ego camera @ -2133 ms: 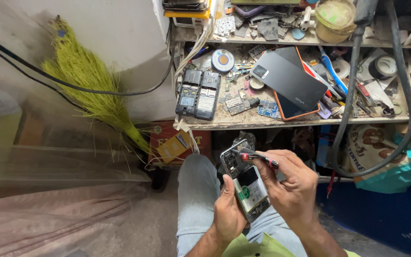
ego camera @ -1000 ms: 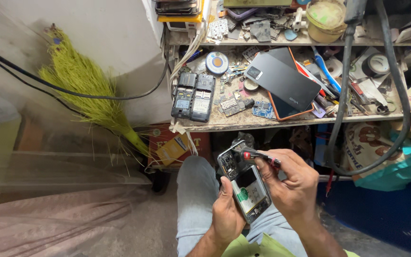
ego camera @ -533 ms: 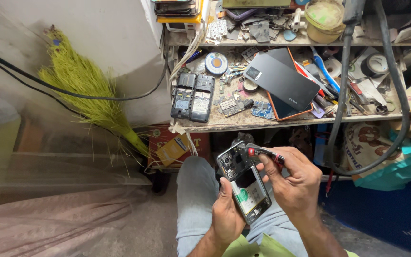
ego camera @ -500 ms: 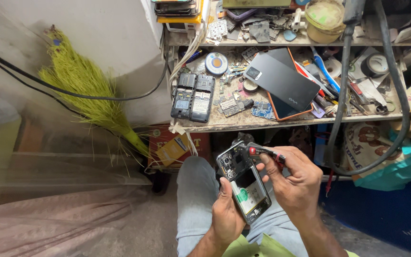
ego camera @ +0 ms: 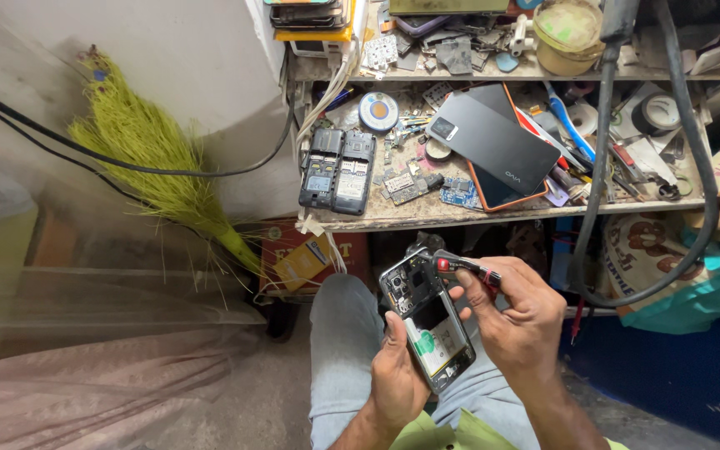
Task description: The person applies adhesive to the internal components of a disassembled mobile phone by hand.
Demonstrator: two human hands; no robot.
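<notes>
— Cluttered workshop corner, is it? What sits nearest the hands?

— An opened phone (ego camera: 427,325), back cover off, held tilted over the person's lap. Its dark frame shows the circuit board at the top end and a pale green-and-white label lower down. The left hand (ego camera: 397,379) cups it from below, thumb pressed on its near edge. The right hand (ego camera: 514,312) is closed around a red-and-black screwdriver (ego camera: 464,268), whose tip rests on the phone's upper corner.

— And beyond them?

— Just above the hands runs a wooden shelf (ego camera: 393,222) strewn with parts. Up and left of the hands lie two small opened phones (ego camera: 337,170) side by side, each with a pale label inside. Straight above lies a dark grey tablet (ego camera: 493,150), stacked on an orange-edged one. A round blue spool (ego camera: 377,111) sits between them, farther back.

— Any packages?

— An orange-red carton (ego camera: 310,258) with a yellow patch stands under the shelf, left of the hands. Farther left a green broom (ego camera: 156,171) leans against the wall.
</notes>
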